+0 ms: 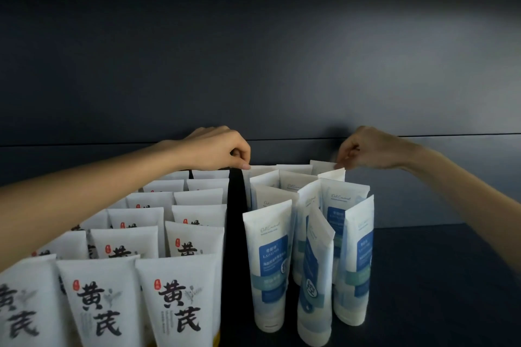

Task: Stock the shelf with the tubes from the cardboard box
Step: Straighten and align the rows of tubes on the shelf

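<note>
1. Head view, near, 7 o'clock: black-script tubes [174, 298] in neat rows; smooth plastic, flat crimped tops.
2. Mid, 5 o'clock: blue-label tubes [270, 262] cap-down on dark shelf [423, 276], looser cluster, some tilted. Prob. light, squashy, tippy; crimp = stiffest spot to pinch.
3. Far, 12 o'clock: left hand [222, 149] and right hand [366, 149], fingers curled, each pinching a rear blue-label crimp. Matte back panel [282, 65] behind. Box not seen.
</note>
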`<action>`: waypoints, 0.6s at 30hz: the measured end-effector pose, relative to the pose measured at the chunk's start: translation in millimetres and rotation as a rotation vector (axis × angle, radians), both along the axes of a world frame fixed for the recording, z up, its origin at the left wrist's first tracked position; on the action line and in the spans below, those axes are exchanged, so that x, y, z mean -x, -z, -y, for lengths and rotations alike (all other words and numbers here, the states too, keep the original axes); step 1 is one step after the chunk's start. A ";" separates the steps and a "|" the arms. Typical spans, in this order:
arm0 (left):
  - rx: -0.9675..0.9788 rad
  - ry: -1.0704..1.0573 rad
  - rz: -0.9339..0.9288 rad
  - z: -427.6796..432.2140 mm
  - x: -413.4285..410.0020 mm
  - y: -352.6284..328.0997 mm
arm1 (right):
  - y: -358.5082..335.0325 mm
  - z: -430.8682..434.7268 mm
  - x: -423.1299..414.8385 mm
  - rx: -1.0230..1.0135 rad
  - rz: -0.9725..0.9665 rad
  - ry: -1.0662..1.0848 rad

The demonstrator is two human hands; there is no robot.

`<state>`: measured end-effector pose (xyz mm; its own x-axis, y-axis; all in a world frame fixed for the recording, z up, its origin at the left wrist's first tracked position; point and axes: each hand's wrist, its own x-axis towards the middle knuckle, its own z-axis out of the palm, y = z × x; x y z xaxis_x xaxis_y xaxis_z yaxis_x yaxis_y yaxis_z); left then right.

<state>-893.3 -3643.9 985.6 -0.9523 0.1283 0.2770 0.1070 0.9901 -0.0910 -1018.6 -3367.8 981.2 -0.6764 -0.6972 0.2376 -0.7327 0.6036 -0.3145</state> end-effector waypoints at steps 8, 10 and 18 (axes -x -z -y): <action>-0.016 0.015 0.023 -0.2 -0.4 0.1 | 5.3 -5.3 -1.8 0.034 -0.167 0.006; -0.010 0.017 0.015 -0.3 0.2 0.4 | 6.5 -5.2 -2.5 0.060 -0.162 -0.003; 0.022 0.031 -0.007 2.5 0.9 2.5 | 15.3 -3.0 -1.5 0.172 -0.118 0.015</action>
